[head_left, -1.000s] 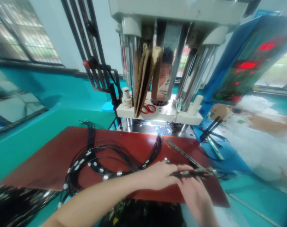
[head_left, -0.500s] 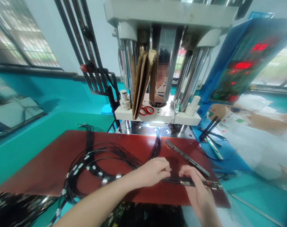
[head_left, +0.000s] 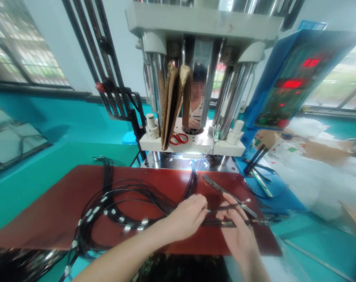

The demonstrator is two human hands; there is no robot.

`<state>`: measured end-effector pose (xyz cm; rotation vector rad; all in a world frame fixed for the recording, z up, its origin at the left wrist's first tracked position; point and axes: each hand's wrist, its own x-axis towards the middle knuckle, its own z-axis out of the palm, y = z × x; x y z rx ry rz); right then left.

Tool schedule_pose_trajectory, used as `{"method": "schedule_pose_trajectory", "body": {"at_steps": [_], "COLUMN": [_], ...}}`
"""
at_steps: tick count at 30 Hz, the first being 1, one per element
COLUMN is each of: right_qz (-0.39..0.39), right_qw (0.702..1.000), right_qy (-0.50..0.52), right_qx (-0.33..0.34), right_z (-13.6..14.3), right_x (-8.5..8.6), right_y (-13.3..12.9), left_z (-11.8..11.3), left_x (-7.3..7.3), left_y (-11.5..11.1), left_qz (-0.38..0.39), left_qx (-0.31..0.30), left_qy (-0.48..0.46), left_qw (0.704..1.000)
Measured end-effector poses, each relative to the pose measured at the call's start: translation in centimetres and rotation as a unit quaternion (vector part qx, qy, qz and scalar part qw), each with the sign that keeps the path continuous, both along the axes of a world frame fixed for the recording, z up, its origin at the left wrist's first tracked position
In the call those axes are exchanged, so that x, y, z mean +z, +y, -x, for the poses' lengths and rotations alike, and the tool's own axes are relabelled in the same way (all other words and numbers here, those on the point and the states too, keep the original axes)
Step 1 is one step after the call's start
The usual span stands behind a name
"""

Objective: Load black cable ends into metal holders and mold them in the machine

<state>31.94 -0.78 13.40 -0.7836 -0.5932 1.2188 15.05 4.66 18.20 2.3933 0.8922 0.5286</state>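
Observation:
A thin black cable [head_left: 215, 210] runs between my two hands over the reddish-brown board [head_left: 57, 203]. My left hand [head_left: 191, 215] is closed on it, knuckles up. The thumb and fingers of my right hand [head_left: 238, 225] close around the same cable nearer its end, and a small light-coloured tip sticks out beyond them. Below, more cables lie on the board and pass under my right hand, their ends at the right edge. To the left, a coiled bundle of black cables [head_left: 91, 223] carries several white tags. Behind my right hand lies a grey slotted metal bar [head_left: 214, 184], partly covered by the fingers.
A press [head_left: 192, 147] with metal columns stands behind the board, with red-handled scissors [head_left: 179, 138] and folded cardboard [head_left: 170, 105] on it. Another cable bunch [head_left: 191, 184] leads into the press. At right are a blue control box [head_left: 286, 78] and white plastic bags [head_left: 333, 176].
My right hand has closed in on the cable, whose end is now raised above the other cables. My left hand has stayed nearly in place. The view has shifted slightly.

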Motion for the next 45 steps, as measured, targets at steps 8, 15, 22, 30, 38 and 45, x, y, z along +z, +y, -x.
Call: {"method": "schedule_pose_trajectory", "body": {"at_steps": [8, 15, 22, 30, 38, 45], "right_qz": [-0.019, 0.026, -0.041, -0.059, 0.034, -0.016], "right_qw": [0.967, 0.985, 0.811, 0.749, 0.886, 0.778], "right_qy": [-0.202, -0.094, -0.528, -0.653, -0.451, -0.590], "right_qx": [0.155, 0.144, -0.250, -0.101, -0.103, -0.216], "right_z": [-0.2, -0.1, -1.8, -1.6, -3.8, -6.3], "right_x": [0.3, 0.2, 0.2, 1.5, 4.2, 3.4], "right_y": [-0.4, -0.2, -1.3, -0.4, -1.3, -1.2], "left_z": [-1.2, -4.5, -5.1, -5.7, -4.7, -4.8], "left_x": [0.2, -1.2, -1.2, -2.1, -0.6, 0.4], "left_y": [0.7, 0.9, 2.1, 2.0, 2.3, 1.7], "left_qz": [0.387, 0.481, 0.492, 0.382, 0.291, 0.306], "left_qx": [-0.259, -0.095, -0.037, -0.005, -0.044, -0.100], "left_qy": [-0.015, -0.178, -0.238, -0.227, -0.102, -0.088], "left_qw": [0.885, 0.853, 0.837, 0.896, 0.950, 0.943]}}
